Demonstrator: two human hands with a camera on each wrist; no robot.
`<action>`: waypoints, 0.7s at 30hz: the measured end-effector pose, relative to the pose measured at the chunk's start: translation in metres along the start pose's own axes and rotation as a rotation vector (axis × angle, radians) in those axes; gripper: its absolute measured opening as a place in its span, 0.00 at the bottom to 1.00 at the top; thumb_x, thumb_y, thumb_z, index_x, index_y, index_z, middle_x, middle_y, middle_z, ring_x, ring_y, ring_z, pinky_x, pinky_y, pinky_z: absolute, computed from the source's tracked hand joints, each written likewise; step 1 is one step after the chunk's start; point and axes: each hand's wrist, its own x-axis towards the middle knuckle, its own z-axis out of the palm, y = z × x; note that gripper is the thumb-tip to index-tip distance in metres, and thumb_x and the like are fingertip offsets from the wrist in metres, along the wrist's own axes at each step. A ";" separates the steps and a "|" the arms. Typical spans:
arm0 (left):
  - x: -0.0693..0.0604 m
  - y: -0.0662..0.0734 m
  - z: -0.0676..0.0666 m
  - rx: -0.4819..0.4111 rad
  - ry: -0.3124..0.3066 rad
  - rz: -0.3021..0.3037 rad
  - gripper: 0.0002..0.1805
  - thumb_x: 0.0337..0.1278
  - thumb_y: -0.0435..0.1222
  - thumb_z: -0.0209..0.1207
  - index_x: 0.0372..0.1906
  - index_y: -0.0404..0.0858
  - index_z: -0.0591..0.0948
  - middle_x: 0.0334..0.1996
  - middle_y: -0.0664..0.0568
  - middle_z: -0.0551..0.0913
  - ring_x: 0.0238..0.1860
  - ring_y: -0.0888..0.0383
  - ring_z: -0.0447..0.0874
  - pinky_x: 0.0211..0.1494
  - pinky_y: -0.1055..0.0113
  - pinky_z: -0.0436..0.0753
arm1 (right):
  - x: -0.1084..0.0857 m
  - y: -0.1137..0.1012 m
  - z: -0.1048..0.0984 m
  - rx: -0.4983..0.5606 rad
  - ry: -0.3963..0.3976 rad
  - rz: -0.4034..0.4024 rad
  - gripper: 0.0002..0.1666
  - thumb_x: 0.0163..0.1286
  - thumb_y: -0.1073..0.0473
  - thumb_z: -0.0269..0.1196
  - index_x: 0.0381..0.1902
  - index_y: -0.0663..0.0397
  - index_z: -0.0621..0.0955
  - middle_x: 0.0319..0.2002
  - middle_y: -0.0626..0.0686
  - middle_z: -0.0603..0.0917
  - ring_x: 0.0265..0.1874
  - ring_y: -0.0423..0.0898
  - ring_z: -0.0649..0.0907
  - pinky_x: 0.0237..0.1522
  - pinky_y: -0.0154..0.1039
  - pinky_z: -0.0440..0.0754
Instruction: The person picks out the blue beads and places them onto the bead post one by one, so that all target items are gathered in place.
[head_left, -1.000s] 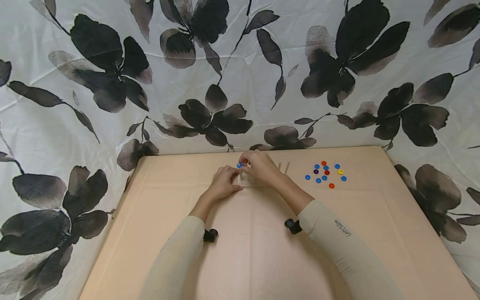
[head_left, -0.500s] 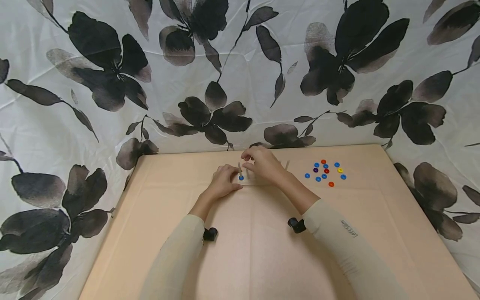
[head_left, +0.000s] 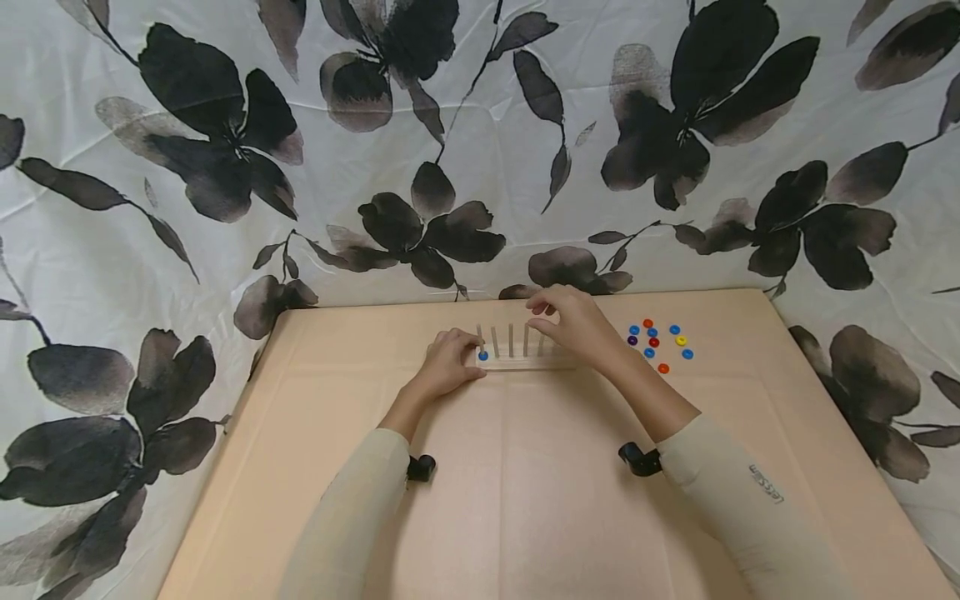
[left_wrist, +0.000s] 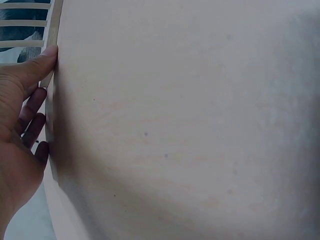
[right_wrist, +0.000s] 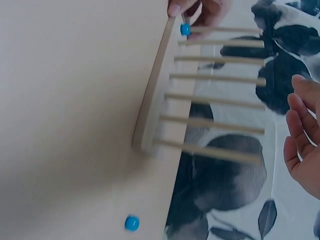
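Observation:
A wooden rack (head_left: 517,364) with several upright pegs stands near the table's back edge. My left hand (head_left: 447,364) grips its left end, the thumb on the front side of the base in the left wrist view. A blue bead (right_wrist: 185,29) sits at the foot of the leftmost peg, close to the left fingers. My right hand (head_left: 573,323) hovers over the rack's right part. Its fingers are loosely bent, with a gap to the thumb, and hold nothing. In the right wrist view this hand stands apart from the peg tips.
Several loose beads lie right of the rack, among them a yellow bead (head_left: 681,341), a purple bead (head_left: 632,340) and a red-orange bead (head_left: 663,368). A loose blue bead (right_wrist: 132,223) lies near the rack's right end. Behind the table (head_left: 480,500) hangs a floral cloth (head_left: 540,225).
The right hand let go of the blue bead, which dropped down the leftmost peg to the base. That hand then moved right, uncovering more pegs. The left hand stayed put.

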 end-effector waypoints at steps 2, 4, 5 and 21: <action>0.000 0.000 0.000 -0.002 0.003 0.000 0.31 0.54 0.44 0.76 0.63 0.41 0.81 0.61 0.47 0.78 0.67 0.47 0.68 0.71 0.47 0.66 | -0.007 0.007 -0.007 0.008 0.021 0.000 0.15 0.70 0.57 0.71 0.52 0.54 0.86 0.46 0.53 0.87 0.48 0.52 0.83 0.49 0.47 0.84; 0.000 0.000 0.001 -0.002 0.007 0.003 0.31 0.54 0.44 0.76 0.63 0.41 0.81 0.61 0.46 0.78 0.67 0.46 0.68 0.71 0.46 0.66 | -0.014 0.014 -0.012 0.011 0.045 -0.005 0.15 0.69 0.58 0.71 0.52 0.54 0.86 0.46 0.53 0.87 0.47 0.51 0.83 0.48 0.47 0.83; 0.000 0.000 0.001 -0.001 0.007 0.004 0.31 0.54 0.44 0.76 0.63 0.41 0.81 0.61 0.46 0.78 0.67 0.46 0.68 0.71 0.46 0.66 | -0.018 0.019 -0.015 0.010 0.061 -0.008 0.14 0.69 0.59 0.71 0.51 0.54 0.86 0.46 0.53 0.87 0.47 0.51 0.83 0.47 0.47 0.83; -0.001 0.000 0.001 -0.002 0.018 0.011 0.31 0.53 0.44 0.76 0.62 0.40 0.82 0.60 0.47 0.79 0.66 0.46 0.69 0.71 0.46 0.66 | -0.066 0.096 -0.024 -0.026 0.259 0.040 0.13 0.64 0.64 0.74 0.46 0.60 0.86 0.37 0.56 0.87 0.37 0.52 0.83 0.38 0.40 0.77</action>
